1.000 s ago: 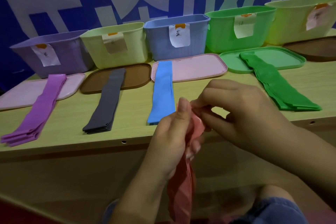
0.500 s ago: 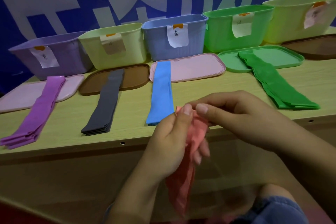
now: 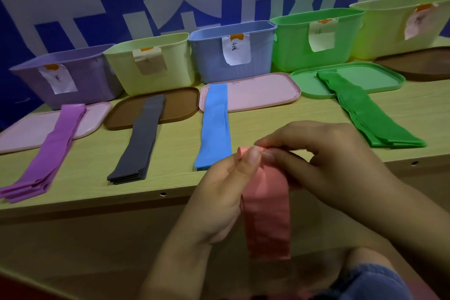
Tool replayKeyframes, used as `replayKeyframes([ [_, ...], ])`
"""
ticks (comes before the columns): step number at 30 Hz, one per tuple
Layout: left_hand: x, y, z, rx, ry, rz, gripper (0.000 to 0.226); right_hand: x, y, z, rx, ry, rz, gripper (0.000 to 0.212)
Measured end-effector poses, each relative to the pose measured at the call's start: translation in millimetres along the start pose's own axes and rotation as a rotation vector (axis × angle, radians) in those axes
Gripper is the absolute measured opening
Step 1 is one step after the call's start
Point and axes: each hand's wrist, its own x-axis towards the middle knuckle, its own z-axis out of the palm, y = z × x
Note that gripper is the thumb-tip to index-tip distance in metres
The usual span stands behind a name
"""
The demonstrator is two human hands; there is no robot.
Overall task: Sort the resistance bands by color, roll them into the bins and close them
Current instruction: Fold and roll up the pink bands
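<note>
Five open bins stand in a row: a purple bin (image 3: 70, 80), a pale yellow-green bin (image 3: 151, 63), a blue bin (image 3: 231, 51), a green bin (image 3: 316, 39) and another pale yellow-green bin (image 3: 399, 24). Each of the five carries one paper label.

Five lids lie in front of them: a pink lid (image 3: 29, 129), a brown lid (image 3: 180, 105), a second pink lid (image 3: 263, 92), a green lid (image 3: 379, 75) and a second brown lid (image 3: 421, 63).

Four piles of bands lie flat: purple bands (image 3: 48, 153), grey bands (image 3: 138, 139), blue bands (image 3: 214, 129) and green bands (image 3: 372, 119). One pink band (image 3: 267, 212) hangs between two hands, the left hand (image 3: 219, 192) and the right hand (image 3: 326, 161).
</note>
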Motion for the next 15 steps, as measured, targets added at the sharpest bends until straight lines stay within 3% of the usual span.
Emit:
replayKeyframes([
  [4,3,3,-2,-0.187,-0.119,-0.082,0.049,1,-4,0,-0.099,0.093,-0.072,0.022],
  [10,3,0,4,-0.097,-0.167,-0.066,0.039,9,-6,5,-0.072,0.163,-0.109,0.008],
  [15,2,-1,13,0.005,-0.184,-0.077,0.050,14,-3,4,-0.111,0.195,-0.096,0.011],
])
